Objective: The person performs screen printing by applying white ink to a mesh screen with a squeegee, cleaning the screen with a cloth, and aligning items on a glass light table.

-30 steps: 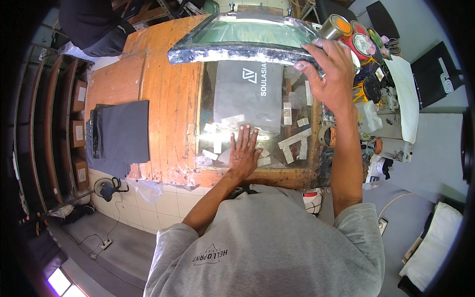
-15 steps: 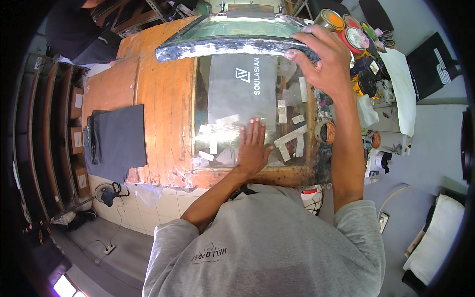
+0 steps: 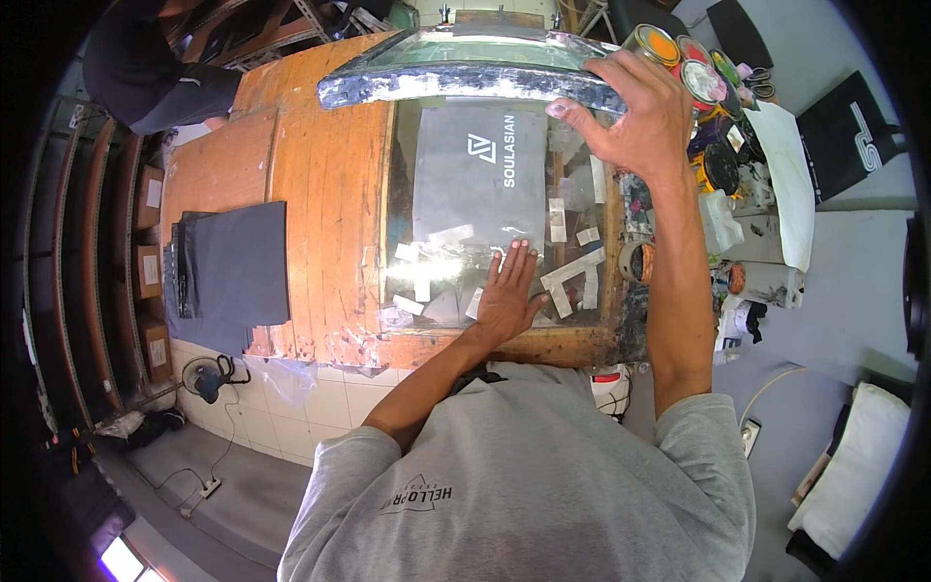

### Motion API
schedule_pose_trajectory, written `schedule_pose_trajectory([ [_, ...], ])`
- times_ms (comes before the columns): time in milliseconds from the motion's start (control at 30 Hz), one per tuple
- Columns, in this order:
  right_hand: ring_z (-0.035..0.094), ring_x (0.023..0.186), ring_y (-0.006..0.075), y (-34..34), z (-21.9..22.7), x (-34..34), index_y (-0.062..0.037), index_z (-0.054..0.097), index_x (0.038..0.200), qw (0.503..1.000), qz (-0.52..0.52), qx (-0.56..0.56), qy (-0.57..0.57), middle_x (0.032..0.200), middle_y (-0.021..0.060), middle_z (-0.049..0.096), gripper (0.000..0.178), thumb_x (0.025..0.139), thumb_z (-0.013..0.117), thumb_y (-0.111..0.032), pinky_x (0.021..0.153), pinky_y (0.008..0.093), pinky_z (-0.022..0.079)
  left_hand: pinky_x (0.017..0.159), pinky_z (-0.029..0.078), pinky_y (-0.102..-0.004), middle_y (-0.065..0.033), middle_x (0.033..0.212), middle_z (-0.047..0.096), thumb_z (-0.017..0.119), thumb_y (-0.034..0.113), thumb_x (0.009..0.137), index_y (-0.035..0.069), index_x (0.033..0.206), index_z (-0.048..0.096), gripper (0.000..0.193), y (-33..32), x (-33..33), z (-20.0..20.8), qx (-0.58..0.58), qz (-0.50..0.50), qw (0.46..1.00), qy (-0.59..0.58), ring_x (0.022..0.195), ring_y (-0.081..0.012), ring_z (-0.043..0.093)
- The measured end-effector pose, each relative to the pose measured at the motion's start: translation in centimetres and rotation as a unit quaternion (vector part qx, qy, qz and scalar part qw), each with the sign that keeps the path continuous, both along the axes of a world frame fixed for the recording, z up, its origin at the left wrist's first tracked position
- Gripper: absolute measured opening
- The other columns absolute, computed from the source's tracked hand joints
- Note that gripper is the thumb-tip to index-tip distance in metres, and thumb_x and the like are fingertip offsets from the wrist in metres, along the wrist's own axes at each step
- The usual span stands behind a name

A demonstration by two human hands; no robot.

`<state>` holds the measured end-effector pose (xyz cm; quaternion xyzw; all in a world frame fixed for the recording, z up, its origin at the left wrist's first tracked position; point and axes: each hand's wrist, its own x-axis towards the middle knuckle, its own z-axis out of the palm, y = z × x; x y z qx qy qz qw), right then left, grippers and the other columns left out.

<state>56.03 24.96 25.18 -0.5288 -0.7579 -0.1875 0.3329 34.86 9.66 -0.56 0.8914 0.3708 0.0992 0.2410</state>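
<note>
A dark grey flat sheet or bag (image 3: pixel 465 194) with a white print lies on the glass top (image 3: pixel 451 308) set into the wooden table. My left hand (image 3: pixel 510 293) rests flat at the sheet's near right edge, fingers stretched out and holding nothing. Above the sheet's far end, a screen-printing frame (image 3: pixel 465 89) is tilted up, its near rim smeared with dark and white ink. My right hand (image 3: pixel 635 112) grips that frame at its near right corner, thumb underneath and fingers over the top. Strips of pale tape (image 3: pixel 572 270) stick to the glass around the sheet.
A stack of dark sheets (image 3: pixel 238 262) lies on the table at left. Open ink cans (image 3: pixel 700 82) crowd the right side beside tape rolls (image 3: pixel 734 277). Shelves with boxes (image 3: pixel 147 272) stand far left. Another person (image 3: pixel 136 68) is at the far left corner.
My left hand has slid slightly right and nearer along the sheet's edge. The frame, still in my right hand, sits a little higher and farther away. The sheet stays on the glass.
</note>
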Motion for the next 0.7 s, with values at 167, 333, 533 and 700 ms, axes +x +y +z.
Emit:
schedule_pose_trajectory([
  [167,0.068,0.076,0.0277,0.1,-0.1,-0.1,-0.0076,0.074,0.087,1.0,-0.007,0.006,-0.012,0.082,0.0065,0.068,0.053,0.068,0.084,-0.056,0.065,0.0382,0.053,0.123,0.004,-0.0568,-0.0228,0.165,0.017,0.055,0.049,0.096,0.005,0.156,0.033,0.078,0.1,-0.3,1.0,-0.027,-0.015,0.999,-0.008,0.155,-0.0385,0.004],
  [333,0.066,0.073,0.0272,0.0,0.2,-0.2,-0.0059,0.073,0.09,1.0,0.003,0.007,-0.006,0.082,0.006,0.069,0.048,0.069,0.087,-0.047,0.066,0.0359,0.051,0.123,0.001,-0.0581,-0.0212,0.165,0.017,0.056,0.049,0.096,0.008,0.157,0.03,0.079,0.0,-0.3,1.8,-0.012,-0.072,0.997,0.029,0.155,-0.0399,0.003],
  [533,0.066,0.074,0.0276,0.1,0.1,-0.3,-0.006,0.073,0.09,1.0,0.002,0.009,-0.01,0.082,0.006,0.069,0.048,0.069,0.087,-0.047,0.066,0.0364,0.052,0.126,0.004,-0.0505,-0.0212,0.166,0.016,0.05,0.051,0.098,-0.004,0.157,0.02,0.086,-0.5,0.2,1.2,-0.095,-0.147,0.984,-0.034,0.155,-0.0367,0.005],
  [700,0.066,0.076,0.0278,-0.1,0.3,-0.4,-0.0057,0.073,0.091,1.0,-0.005,0.006,-0.019,0.082,0.0066,0.069,0.049,0.069,0.087,-0.047,0.068,0.0372,0.051,0.126,0.006,-0.0458,-0.0219,0.166,0.014,0.045,0.051,0.102,-0.007,0.157,0.015,0.085,0.4,-0.8,1.0,-0.006,-0.036,0.998,0.052,0.155,-0.0354,0.007],
])
